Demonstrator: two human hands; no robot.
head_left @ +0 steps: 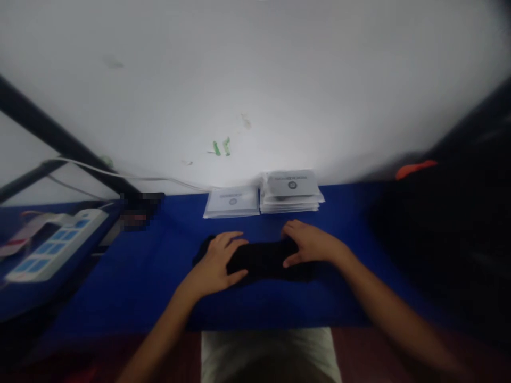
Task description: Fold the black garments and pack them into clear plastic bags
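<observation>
A small black piece of cloth (261, 259) lies on the blue table (131, 276) in front of me. My left hand (217, 263) rests on its left end, fingers curled over the fabric. On the right end, my right hand (309, 244) grips the cloth with bent fingers. Both hands hold the same black cloth between them. The picture is blurred, so the cloth's exact shape is unclear.
Two stacks of white packets stand at the table's back edge by the white wall, one flat (232, 202), one taller (291, 190). A white power strip (56, 244) lies far left. A dark heap with an orange tag (415, 168) fills the right side.
</observation>
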